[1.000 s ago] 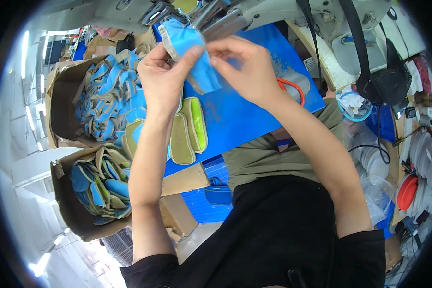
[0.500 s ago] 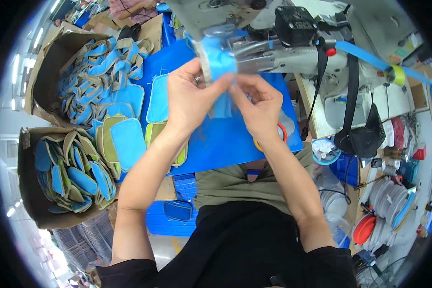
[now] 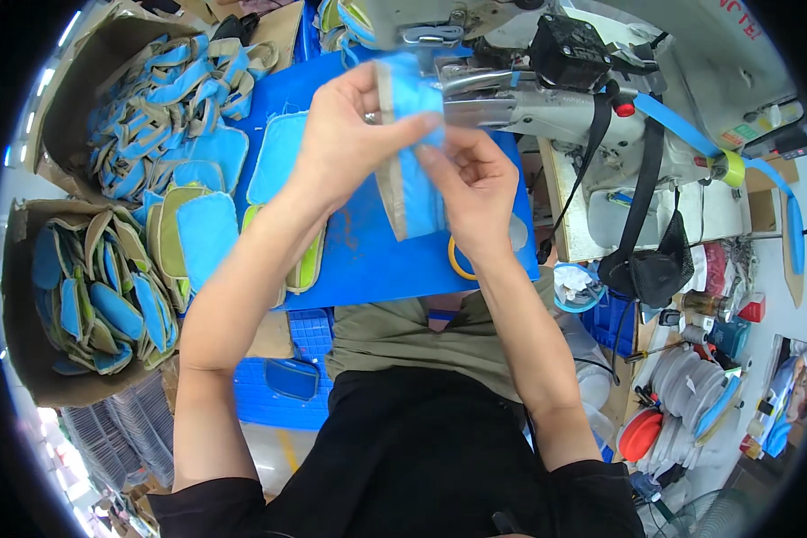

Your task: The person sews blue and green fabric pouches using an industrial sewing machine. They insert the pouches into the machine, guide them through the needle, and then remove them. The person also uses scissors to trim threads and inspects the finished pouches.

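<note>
A blue fabric strip with beige edging (image 3: 419,202) hangs upright between my hands, close to the sewing machine's arm (image 3: 480,112). My left hand (image 3: 350,134) is closed on its upper left side, thumb across the blue face. Fingers bent, my right hand (image 3: 475,170) pinches the strip's right edge a little lower. Both fingertips and the cloth between them are slightly blurred. The strip's upper end reaches up next to the machine's presser area. Below the right hand, a yellow ring-shaped handle (image 3: 460,260) shows on the blue table (image 3: 359,264).
Two cardboard boxes stand at the left: one holds looped blue-and-beige strips (image 3: 166,108), the other padded blue and green pieces (image 3: 108,305). Flat blue panels (image 3: 208,238) lie at the table's left edge. Blue binding tape (image 3: 681,121) runs right of the machine.
The strip now hangs lower and shows more of its beige edge below my hands. The whole view has shifted, with the boxes and table sitting further left.
</note>
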`<act>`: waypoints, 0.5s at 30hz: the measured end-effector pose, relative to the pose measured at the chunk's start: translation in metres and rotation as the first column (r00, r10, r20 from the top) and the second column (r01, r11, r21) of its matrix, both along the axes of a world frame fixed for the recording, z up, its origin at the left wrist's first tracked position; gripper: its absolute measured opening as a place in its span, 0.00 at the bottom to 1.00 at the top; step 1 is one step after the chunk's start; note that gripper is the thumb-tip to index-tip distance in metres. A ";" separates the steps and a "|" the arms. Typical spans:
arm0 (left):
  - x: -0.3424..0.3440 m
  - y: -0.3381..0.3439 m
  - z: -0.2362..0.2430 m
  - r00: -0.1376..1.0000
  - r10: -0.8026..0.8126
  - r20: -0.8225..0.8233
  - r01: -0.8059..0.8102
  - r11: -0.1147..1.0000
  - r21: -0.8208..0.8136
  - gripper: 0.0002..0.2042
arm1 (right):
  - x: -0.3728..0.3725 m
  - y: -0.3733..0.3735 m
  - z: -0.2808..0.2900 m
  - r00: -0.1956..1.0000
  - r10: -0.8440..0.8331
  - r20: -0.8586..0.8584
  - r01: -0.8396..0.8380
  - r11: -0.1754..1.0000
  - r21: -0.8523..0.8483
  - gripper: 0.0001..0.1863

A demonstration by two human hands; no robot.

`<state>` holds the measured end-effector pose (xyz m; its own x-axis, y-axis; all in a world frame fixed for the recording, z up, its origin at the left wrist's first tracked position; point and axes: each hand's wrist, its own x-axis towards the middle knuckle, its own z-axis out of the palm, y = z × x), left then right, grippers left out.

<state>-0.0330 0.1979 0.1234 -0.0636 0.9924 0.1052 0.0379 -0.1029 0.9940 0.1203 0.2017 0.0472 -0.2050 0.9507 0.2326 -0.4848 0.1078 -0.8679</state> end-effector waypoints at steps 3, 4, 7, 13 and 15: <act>-0.001 0.002 0.001 1.000 -0.008 -0.021 0.009 1.000 0.017 0.18 | 0.003 -0.003 0.002 0.998 -0.011 0.057 0.012 1.000 -0.017 0.10; 0.000 0.002 0.002 1.000 -0.013 -0.023 0.013 1.000 0.017 0.19 | 0.003 -0.005 0.002 0.999 -0.015 0.044 0.016 1.000 -0.025 0.10; 0.000 0.002 0.009 1.000 0.000 -0.017 -0.001 1.000 -0.023 0.21 | 0.007 -0.009 0.012 1.000 0.031 0.002 -0.030 0.992 -0.122 0.11; 0.000 0.005 0.013 0.995 0.007 0.096 -0.001 0.998 -0.071 0.25 | 0.014 -0.012 0.036 0.994 0.093 -0.064 -0.106 0.968 -0.228 0.12; 0.002 0.004 0.014 0.992 0.010 0.124 -0.004 0.999 -0.051 0.26 | 0.018 -0.012 0.040 0.991 0.128 -0.045 -0.135 0.966 -0.220 0.12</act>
